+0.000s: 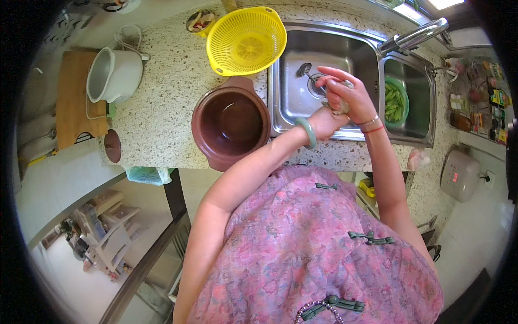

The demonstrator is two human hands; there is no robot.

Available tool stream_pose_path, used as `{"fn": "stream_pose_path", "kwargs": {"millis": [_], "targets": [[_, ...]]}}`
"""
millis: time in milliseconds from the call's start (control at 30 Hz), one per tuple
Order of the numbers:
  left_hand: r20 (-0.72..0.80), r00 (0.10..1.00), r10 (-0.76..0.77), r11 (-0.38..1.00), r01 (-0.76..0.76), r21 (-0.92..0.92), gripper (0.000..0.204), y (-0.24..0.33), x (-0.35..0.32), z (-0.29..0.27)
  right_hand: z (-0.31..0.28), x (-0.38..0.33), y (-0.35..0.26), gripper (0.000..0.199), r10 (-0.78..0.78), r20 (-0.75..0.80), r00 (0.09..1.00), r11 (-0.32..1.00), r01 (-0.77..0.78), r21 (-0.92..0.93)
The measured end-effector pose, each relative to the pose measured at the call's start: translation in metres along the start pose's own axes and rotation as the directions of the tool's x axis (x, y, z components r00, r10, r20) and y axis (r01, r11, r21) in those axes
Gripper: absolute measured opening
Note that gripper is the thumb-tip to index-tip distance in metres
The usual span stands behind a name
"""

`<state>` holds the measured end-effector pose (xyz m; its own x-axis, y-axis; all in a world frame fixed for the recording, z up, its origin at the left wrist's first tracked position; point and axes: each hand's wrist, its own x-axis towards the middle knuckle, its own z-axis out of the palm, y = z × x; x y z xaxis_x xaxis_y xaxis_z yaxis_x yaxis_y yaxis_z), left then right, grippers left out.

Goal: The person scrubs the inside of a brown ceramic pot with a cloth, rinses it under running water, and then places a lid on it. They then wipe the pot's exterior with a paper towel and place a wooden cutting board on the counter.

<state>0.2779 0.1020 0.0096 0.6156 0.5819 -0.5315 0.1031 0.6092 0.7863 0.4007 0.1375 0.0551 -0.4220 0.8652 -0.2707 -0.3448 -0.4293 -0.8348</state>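
Observation:
Over the left sink basin [294, 108] my two hands are close together. My left hand [324, 124], with a green bangle on its wrist, is closed around the handle end of a metal ladle [305, 69]. The ladle's round head points away to the far left, near the drain [315, 85]. My right hand [348, 100] is bent over the left one, its index finger stretched out. A pale, crumpled cloth-like piece [341, 106] shows between my right fingers and the handle. The grip itself is partly hidden by the fingers.
A yellow colander [216, 49] and a brown pot [199, 121] stand left of the sink. In the right basin, a green bowl [406, 108] holds green vegetables. The faucet [413, 38] rises behind. A white cooker pot [132, 73] stands far left.

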Motion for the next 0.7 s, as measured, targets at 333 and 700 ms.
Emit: {"fn": "stream_pose_path", "kwargs": {"millis": [333, 700], "targets": [[-0.327, 0.945, -0.026, 0.695, 0.252, 0.674, 0.050, -0.018, 0.039, -0.030, -0.022, 0.053, 0.052, 0.027, 0.122, -0.298, 0.947, 0.987, -0.084, 0.137], [-0.433, 0.901, 0.010, 0.598, 0.342, 0.725, 0.037, -0.031, 0.053, -0.036, -0.063, 0.074, 0.098, 0.032, 0.213, -0.334, 0.918, 0.940, -0.099, 0.328]]}}
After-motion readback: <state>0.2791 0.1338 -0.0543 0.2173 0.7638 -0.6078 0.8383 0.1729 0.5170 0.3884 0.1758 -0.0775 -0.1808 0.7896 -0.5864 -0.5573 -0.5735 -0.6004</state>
